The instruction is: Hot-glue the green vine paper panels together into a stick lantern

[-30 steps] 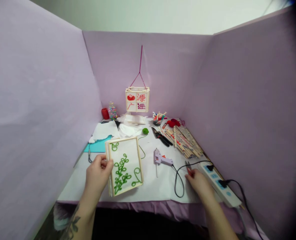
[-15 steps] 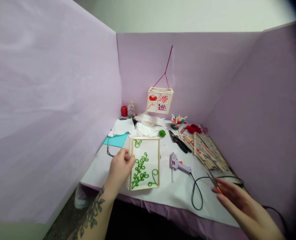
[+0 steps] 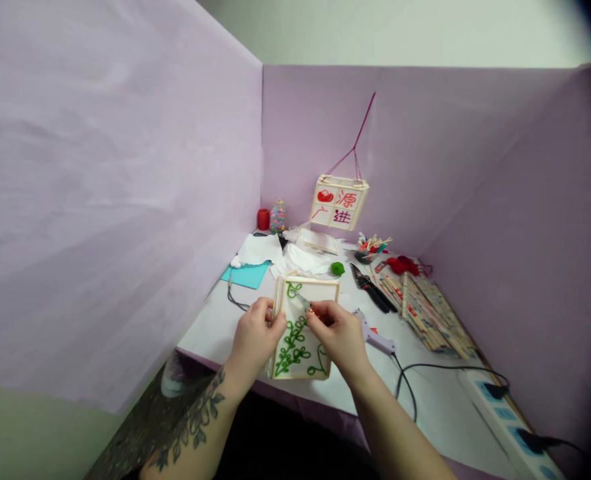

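Note:
My left hand (image 3: 259,333) is closed on the left edge of a stick-framed paper lantern (image 3: 312,281), tilted up over the near part of the table. Green yarn (image 3: 294,350) forms a leafy vine on its white panel, with curls in the upper left and lower right corners. My right hand (image 3: 339,337) is closed around small pointed scissors (image 3: 303,301), whose orange handle is mostly covered by the fingers. The blade tips are at the upper left yarn curl; whether they touch it I cannot tell. My right hand hides part of the panel's right side.
A lilac glue gun (image 3: 379,340) and its black cable lie to the right, near a power strip (image 3: 508,423). Behind are black-handled pruning shears (image 3: 378,293), wooden sticks (image 3: 425,313) and a green yarn ball (image 3: 338,268). A finished-looking lantern (image 3: 339,203) hangs at the back.
My right hand has moved left with the scissors, from the table's right side to the lantern's panel. My left hand keeps its hold. The view has turned, showing the power strip.

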Demonstrator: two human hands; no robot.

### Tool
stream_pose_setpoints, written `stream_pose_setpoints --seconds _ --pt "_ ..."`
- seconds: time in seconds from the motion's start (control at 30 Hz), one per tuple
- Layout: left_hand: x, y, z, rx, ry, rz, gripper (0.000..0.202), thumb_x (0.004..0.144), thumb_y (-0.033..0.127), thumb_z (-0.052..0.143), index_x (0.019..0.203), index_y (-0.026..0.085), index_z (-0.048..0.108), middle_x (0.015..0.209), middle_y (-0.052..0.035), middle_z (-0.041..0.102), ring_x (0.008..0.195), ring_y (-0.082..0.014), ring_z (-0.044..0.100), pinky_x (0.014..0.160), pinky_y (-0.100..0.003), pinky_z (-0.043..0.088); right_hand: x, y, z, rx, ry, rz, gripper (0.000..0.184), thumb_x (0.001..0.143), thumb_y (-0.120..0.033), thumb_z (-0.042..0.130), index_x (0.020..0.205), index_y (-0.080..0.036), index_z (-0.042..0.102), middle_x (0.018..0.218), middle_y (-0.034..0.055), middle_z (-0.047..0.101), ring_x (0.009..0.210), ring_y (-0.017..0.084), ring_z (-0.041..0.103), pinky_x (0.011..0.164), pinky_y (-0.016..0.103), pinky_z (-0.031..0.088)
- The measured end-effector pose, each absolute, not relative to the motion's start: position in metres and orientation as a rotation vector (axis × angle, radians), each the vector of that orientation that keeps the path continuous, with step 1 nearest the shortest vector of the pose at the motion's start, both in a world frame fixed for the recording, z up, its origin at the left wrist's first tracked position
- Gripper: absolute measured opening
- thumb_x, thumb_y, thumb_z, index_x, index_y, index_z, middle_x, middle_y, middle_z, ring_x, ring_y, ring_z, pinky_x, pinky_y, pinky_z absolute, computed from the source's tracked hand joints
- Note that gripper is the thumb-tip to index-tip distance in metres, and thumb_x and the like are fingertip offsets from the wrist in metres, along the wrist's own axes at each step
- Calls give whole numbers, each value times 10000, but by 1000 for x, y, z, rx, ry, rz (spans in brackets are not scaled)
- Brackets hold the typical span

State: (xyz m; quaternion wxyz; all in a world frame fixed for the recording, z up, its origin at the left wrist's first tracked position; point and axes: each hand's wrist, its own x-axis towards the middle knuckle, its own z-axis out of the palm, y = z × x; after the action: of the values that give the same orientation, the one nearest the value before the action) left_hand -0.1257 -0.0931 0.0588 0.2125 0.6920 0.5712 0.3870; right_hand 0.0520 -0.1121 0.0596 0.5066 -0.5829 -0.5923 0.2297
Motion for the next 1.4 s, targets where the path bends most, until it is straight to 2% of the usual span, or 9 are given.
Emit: stream_pose_setpoints --seconds 0.67,1.1,1.27,1.4 --pt "-125 -95 57 1959 1563 1097 130 827 307 572 890 197 597 715 -2 610 673 -173 604 627 -273 459 48 -105 59 -1439 -1476 502 190 794 -343 619 838 -184 713 679 11 704 591 157 629 602 253 491" --pt "-125 -95 57 1953 1572 1074 140 843 333 552 890 209 596 716 1 604 674 -171 603 626 -270 460 52 -112 68 -1368 -1377 688 211 754 -369 672 828 -174 705 642 10 684 563 151 605 546 251 497" --pt "-127 -94 58 1951 1600 1080 133 830 324 544 882 212 590 739 -3 615 689 -175 606 653 -283 460 64 -130 64 -1246 -1252 671 247 756 -355 716 941 -193 702 800 55 740 671 185 680 622 294 563" --pt "-133 -89 59 1943 1603 1086 163 831 355 526 862 208 589 725 -4 625 671 -178 613 652 -291 460 101 -160 40 -1260 -1054 597 272 773 -361 730 1009 -230 701 919 78 759 812 225 728 731 343 595"
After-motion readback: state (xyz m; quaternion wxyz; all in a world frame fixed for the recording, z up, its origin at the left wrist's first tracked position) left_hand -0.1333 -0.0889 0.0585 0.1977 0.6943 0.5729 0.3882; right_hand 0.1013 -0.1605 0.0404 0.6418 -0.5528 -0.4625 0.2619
